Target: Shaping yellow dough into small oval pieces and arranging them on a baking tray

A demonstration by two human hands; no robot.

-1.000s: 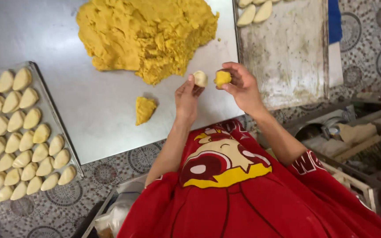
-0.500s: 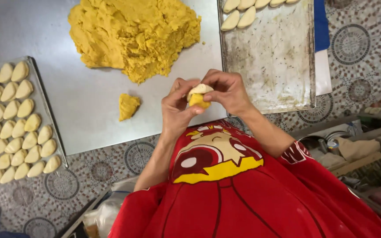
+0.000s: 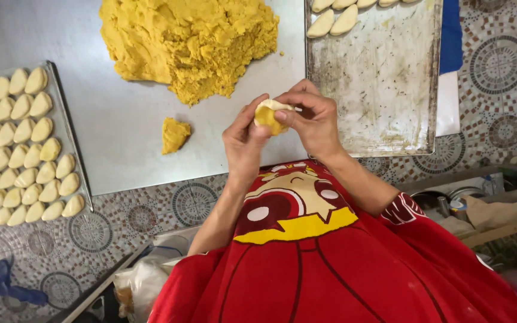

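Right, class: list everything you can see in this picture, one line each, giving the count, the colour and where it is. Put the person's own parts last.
Filling mound: one, deep yellow, top middle of the steel sheet.
Small filling lump: one, yellow, below the mound.
Steel sheet: one, grey, centre of the counter.
Left tray: one, metal, far left, packed with many pale shaped pastries in rows.
Right tray: one, worn metal, upper right, at least five pale pastries along its top edge.
Tiled counter: patterned mosaic, all around.
Blue cloth: one, beside the right tray.
Dough piece: one, pale wrapper over yellow filling, between both hands.
Red shirt: one, bottom.
Left hand: holds the dough piece.
Right hand: pinches it.
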